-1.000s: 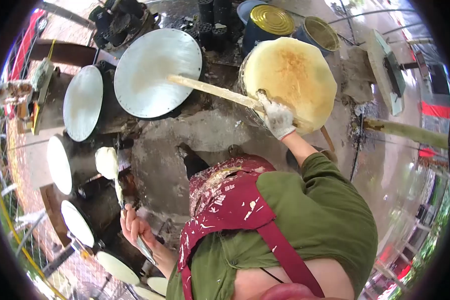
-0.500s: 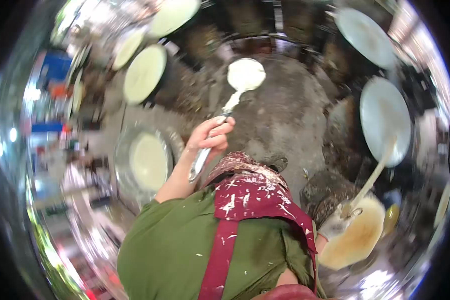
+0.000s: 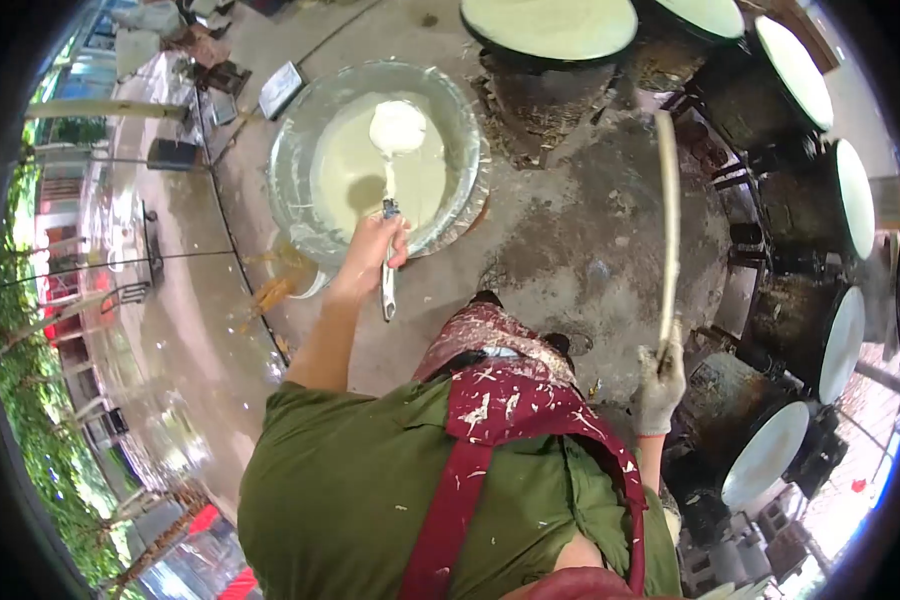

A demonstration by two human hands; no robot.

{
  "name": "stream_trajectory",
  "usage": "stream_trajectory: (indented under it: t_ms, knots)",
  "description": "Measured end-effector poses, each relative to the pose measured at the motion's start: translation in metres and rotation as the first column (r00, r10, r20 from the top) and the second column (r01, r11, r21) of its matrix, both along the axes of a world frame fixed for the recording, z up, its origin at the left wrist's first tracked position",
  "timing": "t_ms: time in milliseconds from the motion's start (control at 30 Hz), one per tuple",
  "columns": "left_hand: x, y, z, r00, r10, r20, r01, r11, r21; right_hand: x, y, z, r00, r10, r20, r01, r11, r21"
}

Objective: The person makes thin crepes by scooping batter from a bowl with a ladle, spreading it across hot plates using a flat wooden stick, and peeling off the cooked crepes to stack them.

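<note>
My bare left hand (image 3: 370,252) is wrapped round the handle of a ladle (image 3: 398,128), whose bowl is coated in pale batter. That bowl hangs over a wide metal basin (image 3: 282,190) holding cream-coloured batter (image 3: 335,190), and a shadow falls on the batter beneath. At my right side, my right hand (image 3: 660,390) wears a whitish work glove. It is closed on the lower end of a long pale wooden stick (image 3: 670,220), which points away from me over the floor.
Several round pans with pale tops, such as the nearest far pan (image 3: 550,25) and a right-hand pan (image 3: 767,455), stand on dark stoves (image 3: 715,410) curving along the far and right sides. A small grey box (image 3: 281,90) lies on the floor left of the basin.
My view has turned left. The ladle, earlier over the floor, is now above the basin. My right hand's stick, which reached across a pan beside a browned round sheet, now points forward over the floor.
</note>
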State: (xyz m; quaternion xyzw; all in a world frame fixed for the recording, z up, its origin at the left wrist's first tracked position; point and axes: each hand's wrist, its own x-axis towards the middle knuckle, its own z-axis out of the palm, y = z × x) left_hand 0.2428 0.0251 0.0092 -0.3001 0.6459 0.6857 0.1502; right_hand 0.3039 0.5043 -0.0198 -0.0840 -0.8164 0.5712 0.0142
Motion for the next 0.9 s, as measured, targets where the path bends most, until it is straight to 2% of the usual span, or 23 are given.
stream_trajectory:
  t_ms: [33, 67, 100, 133, 167, 200, 233, 267, 300, 367, 467, 500, 600, 633, 667, 700, 733, 800, 833, 900]
  knots:
    - [-0.005, -0.027, -0.027, 0.994, -0.074, 0.083, 0.092, 0.968, -0.233, -0.01, -0.022, -0.002, 0.995, 0.068, 0.071, -0.073, 0.994, 0.078]
    - [-0.009, -0.052, -0.053, 0.974, -0.131, 0.186, 0.202, 0.874, -0.443, -0.017, -0.042, -0.003, 0.98, 0.128, 0.15, -0.15, 0.978, 0.147]
    - [-0.012, -0.081, -0.079, 0.917, -0.3, 0.261, 0.398, 0.685, -0.61, -0.024, -0.065, -0.003, 0.955, 0.212, 0.208, -0.24, 0.963, 0.123]
    - [-0.017, -0.107, -0.105, 0.823, -0.436, 0.364, 0.545, 0.425, -0.723, -0.026, -0.083, -0.014, 0.876, 0.174, 0.451, -0.009, 0.939, -0.344]
    - [-0.025, -0.124, -0.118, 0.697, -0.528, 0.485, 0.626, 0.118, -0.771, -0.04, -0.109, -0.015, 0.733, 0.107, 0.672, 0.382, 0.753, -0.536]
    - [-0.032, -0.134, -0.133, 0.639, -0.58, 0.505, 0.667, 0.091, -0.739, -0.059, -0.139, -0.018, 0.526, 0.136, 0.839, 0.732, 0.429, -0.529]
    - [-0.04, -0.134, -0.139, 0.578, -0.628, 0.521, 0.706, 0.064, -0.705, -0.077, -0.166, -0.005, 0.517, 0.211, 0.83, 0.447, 0.76, -0.471]
    - [-0.047, -0.134, -0.149, 0.513, -0.674, 0.531, 0.739, 0.034, -0.672, -0.097, -0.194, 0.019, 0.473, 0.281, 0.835, 0.062, 0.935, -0.349]
    - [-0.055, -0.134, -0.161, 0.568, -0.665, 0.485, 0.7, 0.08, -0.71, -0.115, -0.221, 0.029, 0.406, 0.331, 0.852, -0.345, 0.919, -0.192]
    - [-0.071, -0.132, -0.186, 0.67, -0.635, 0.384, 0.606, 0.17, -0.777, -0.147, -0.269, 0.017, 0.313, 0.319, 0.895, -0.19, 0.944, -0.27]
    - [-0.079, -0.134, -0.217, 0.742, -0.56, 0.369, 0.586, 0.273, -0.763, -0.185, -0.331, 0.012, 0.245, 0.321, 0.915, -0.236, 0.935, -0.265]
    - [-0.076, -0.142, -0.235, 0.595, -0.665, 0.452, 0.693, 0.14, -0.707, -0.189, -0.345, 0.012, 0.218, 0.317, 0.923, -0.224, 0.937, -0.269]
    - [-0.073, -0.14, -0.241, 0.464, -0.621, 0.632, 0.885, 0.358, -0.297, -0.183, -0.37, 0.015, 0.123, 0.314, 0.941, -0.165, 0.942, -0.293]
    - [-0.061, -0.142, -0.241, 0.596, -0.578, 0.557, 0.756, 0.639, -0.147, -0.175, -0.372, 0.017, 0.086, 0.312, 0.946, -0.136, 0.944, -0.299]
    - [-0.044, -0.144, -0.241, 0.72, -0.482, 0.499, 0.541, 0.841, 0.032, -0.168, -0.371, 0.021, 0.052, 0.311, 0.949, -0.113, 0.946, -0.304]
    - [-0.03, -0.145, -0.24, 0.817, -0.346, 0.462, 0.272, 0.937, 0.221, -0.162, -0.362, 0.015, -0.006, 0.357, 0.934, -0.038, 0.933, -0.357]
    - [-0.019, -0.144, -0.239, 0.828, -0.295, 0.477, 0.119, 0.924, 0.364, -0.158, -0.357, 0.02, -0.013, 0.378, 0.926, -0.07, 0.923, -0.378]
    - [0.012, -0.13, -0.232, 0.822, -0.219, 0.526, -0.18, 0.776, 0.604, -0.142, -0.339, 0.032, -0.031, 0.415, 0.909, -0.115, 0.902, -0.416]
    - [0.025, -0.117, -0.221, 0.876, -0.146, 0.46, -0.245, 0.686, 0.685, -0.134, -0.326, 0.036, 0.003, 0.428, 0.904, -0.167, 0.891, -0.421]
    - [0.053, -0.078, -0.196, 0.941, 0.032, 0.338, -0.314, 0.464, 0.828, -0.119, -0.296, 0.048, 0.003, 0.474, 0.88, -0.127, 0.874, -0.47]
